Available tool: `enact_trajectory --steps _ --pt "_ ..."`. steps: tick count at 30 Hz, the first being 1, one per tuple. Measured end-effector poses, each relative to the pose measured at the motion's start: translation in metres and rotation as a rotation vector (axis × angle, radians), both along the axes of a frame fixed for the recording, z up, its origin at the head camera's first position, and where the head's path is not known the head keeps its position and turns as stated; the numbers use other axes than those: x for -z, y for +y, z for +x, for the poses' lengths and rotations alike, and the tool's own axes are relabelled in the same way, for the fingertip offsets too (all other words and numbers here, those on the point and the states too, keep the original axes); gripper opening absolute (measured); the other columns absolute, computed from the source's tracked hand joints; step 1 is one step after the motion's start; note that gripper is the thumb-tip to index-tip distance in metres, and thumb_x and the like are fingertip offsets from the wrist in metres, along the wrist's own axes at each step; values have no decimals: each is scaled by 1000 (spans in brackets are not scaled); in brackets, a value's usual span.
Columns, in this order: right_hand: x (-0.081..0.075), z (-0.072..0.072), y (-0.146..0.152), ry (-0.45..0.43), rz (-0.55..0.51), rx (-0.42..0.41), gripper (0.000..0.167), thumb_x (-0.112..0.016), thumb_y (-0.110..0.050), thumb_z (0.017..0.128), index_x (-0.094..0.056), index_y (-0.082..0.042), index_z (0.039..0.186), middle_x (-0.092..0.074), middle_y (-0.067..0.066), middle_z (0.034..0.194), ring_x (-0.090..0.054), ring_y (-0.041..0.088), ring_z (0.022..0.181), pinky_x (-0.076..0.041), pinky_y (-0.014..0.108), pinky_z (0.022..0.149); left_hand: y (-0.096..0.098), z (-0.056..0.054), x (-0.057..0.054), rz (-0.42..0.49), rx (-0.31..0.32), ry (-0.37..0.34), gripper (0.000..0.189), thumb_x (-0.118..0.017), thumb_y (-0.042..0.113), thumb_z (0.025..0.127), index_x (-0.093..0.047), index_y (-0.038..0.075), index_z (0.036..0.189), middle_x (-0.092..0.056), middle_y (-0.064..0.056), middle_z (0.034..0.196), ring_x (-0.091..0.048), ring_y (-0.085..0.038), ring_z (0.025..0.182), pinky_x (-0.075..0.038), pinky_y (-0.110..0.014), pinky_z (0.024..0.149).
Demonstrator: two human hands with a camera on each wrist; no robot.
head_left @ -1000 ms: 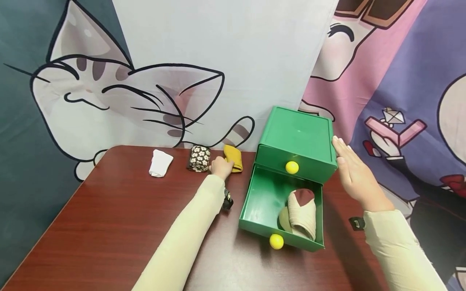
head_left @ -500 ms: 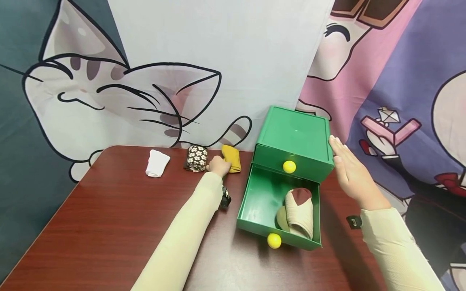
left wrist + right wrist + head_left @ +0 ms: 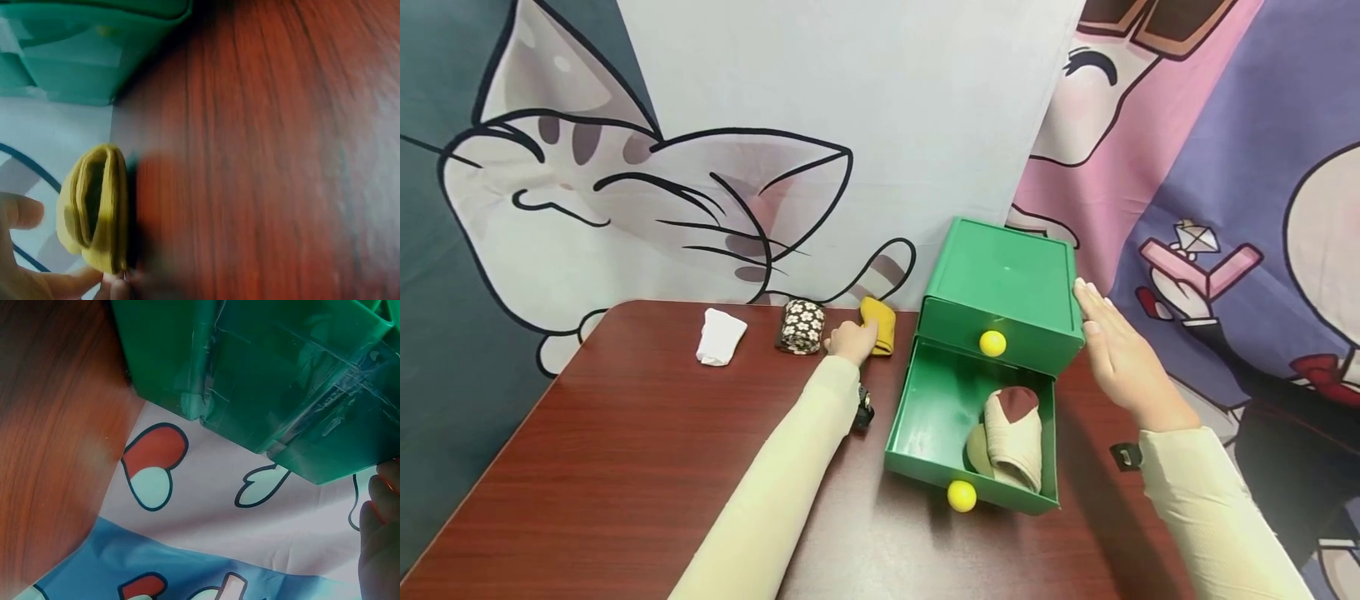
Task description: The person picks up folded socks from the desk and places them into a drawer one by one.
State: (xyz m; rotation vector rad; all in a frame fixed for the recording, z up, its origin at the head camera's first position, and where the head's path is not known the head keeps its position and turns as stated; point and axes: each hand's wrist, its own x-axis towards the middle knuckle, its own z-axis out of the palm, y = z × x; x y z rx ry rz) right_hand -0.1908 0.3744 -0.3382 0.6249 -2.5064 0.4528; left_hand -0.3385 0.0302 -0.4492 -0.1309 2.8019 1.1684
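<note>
In the head view my left hand (image 3: 852, 342) reaches to the back of the table, at the near left side of a folded yellow sock (image 3: 883, 327). From the left wrist view, its fingers (image 3: 65, 284) touch one end of the sock (image 3: 106, 212), while the thumb stays apart from it. My right hand (image 3: 1131, 367) lies with straight fingers against the right side of a green two-drawer box (image 3: 1011, 267); only part of it shows in the right wrist view. The lower drawer (image 3: 932, 408) is pulled out and holds a rolled cream sock with maroon (image 3: 1015, 437) and an olive item (image 3: 979, 450).
Left of my left hand lie a rolled black-and-white flowered sock (image 3: 802, 327) and a folded white sock (image 3: 721, 337). Yellow ball knobs (image 3: 992, 343) sit on both drawer fronts. A cartoon-printed cloth (image 3: 760, 83) hangs behind the reddish-brown table (image 3: 647, 467).
The yellow sock has shifted slightly right and turned a little under my left hand. The head view has drifted a little to the right. My right hand keeps its place on the box.
</note>
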Motion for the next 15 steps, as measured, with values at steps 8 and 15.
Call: enact_trajectory --steps 8,15 --pt "0 1 -3 -6 2 0 48 -32 -15 111 -33 6 154 -36 24 158 -26 29 152 -12 28 123 5 1 2 -41 -5 -48 51 -61 46 97 -67 2 123 -62 -24 128 -50 -44 122 -40 -59 101" --pt "-2 1 -1 -4 6 6 48 -32 -15 111 -33 6 154 -35 25 158 -25 29 152 -11 27 123 3 -1 3 5 55 64 31 -71 28 88 -66 -1 96 -68 -18 101 -58 -38 108 -44 -48 99"
